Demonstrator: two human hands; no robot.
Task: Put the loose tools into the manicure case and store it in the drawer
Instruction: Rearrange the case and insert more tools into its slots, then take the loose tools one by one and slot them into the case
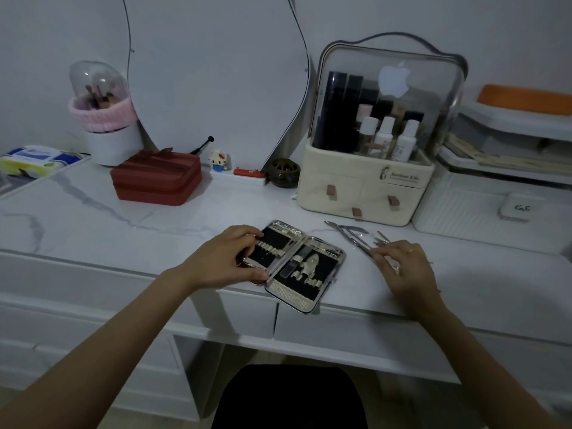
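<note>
The left hand (230,257) grips the left flap of the open black-lined, silver-framed manicure case (292,264), steadying it at the desk edge. Just right of it, the right hand (402,267) pinches among the loose steel tools (359,238). Best to lift one tool singly and slide it under an elastic loop.

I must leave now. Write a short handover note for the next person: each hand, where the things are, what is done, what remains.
Left hand: holds the left half of the open manicure case at the desk's front edge.
Right hand: its fingers touch the loose tools lying on the desk right of the case; a firm grip is not clear.
Done: case lies open; a few tools seem strapped in.
Left: put in the loose tools, close the case, store it in a drawer; both are shut.
</note>
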